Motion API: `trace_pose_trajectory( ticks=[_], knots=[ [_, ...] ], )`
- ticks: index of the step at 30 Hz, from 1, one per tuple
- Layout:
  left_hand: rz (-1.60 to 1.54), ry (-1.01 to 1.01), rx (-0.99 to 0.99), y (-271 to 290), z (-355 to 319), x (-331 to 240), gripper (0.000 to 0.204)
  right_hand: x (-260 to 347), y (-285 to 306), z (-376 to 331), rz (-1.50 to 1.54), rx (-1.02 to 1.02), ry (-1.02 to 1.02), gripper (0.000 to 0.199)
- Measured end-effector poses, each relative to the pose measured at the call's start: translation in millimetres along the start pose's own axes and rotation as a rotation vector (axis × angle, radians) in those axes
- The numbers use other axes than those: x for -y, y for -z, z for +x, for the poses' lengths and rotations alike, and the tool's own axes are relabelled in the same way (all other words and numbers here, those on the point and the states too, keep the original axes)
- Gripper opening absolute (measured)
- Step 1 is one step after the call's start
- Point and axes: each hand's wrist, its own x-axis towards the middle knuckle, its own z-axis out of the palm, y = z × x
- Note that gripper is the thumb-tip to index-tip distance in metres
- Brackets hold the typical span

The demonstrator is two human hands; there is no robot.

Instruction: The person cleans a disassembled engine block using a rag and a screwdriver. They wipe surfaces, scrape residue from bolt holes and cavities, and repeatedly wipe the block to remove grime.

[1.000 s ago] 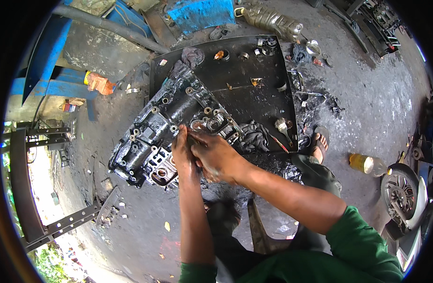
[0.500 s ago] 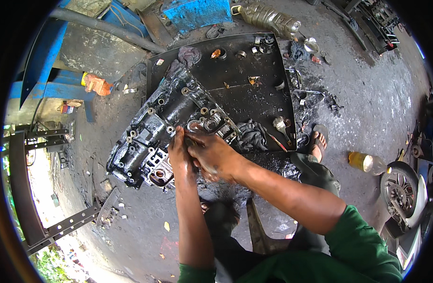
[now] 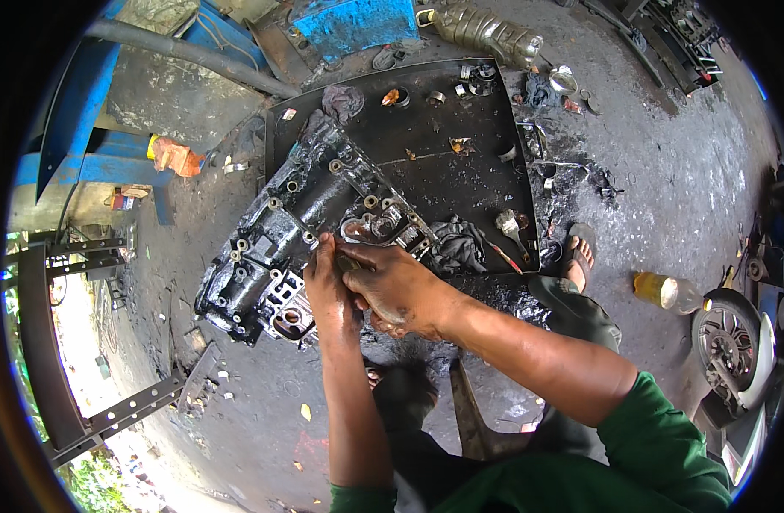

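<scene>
A black, oil-wet engine casing [image 3: 311,201] lies slantwise with its upper end on a dark metal tray [image 3: 447,192]. Over its near right edge, my left hand [image 3: 328,291] is closed, thumb pointing away from me. Pressed against it from the right is my right hand [image 3: 405,286], its fingers curled around something small and dark that they mostly hide. What the left fingers hold is also hidden. Just beyond my hands, a round recess and bolt bosses show in the casing. Dark grime covers my fingers.
On the tray's near right sit a dark rag [image 3: 458,246] and a paintbrush [image 3: 510,227]. Rings and small metal parts [image 3: 477,79] lie at its far corner. A plastic jug [image 3: 486,36] lies behind. To the right are a yellowish bottle [image 3: 657,289] and a motorcycle wheel [image 3: 725,342].
My right hand has turned slightly and its knuckles sit a little further right. The left hand stays in nearly the same place. The casing has not visibly moved.
</scene>
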Motion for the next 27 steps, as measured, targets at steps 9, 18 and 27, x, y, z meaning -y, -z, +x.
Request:
trace_pose_trajectory(
  ticks=[9,18,27],
  knots=[
    [-0.011,-0.046,0.085,5.0,-6.1,-1.3,0.018,-8.9,-3.1,2.2,-0.209,-0.081,0.234,0.035],
    [-0.003,-0.048,0.039,-9.5,-17.9,-3.9,0.017,-17.0,7.2,2.1,-0.553,-0.153,0.637,0.03],
    [-0.075,-0.008,0.016,-14.0,-33.2,-8.3,0.021,-18.9,7.6,-13.5,-0.649,-0.083,0.615,0.034]
  ],
)
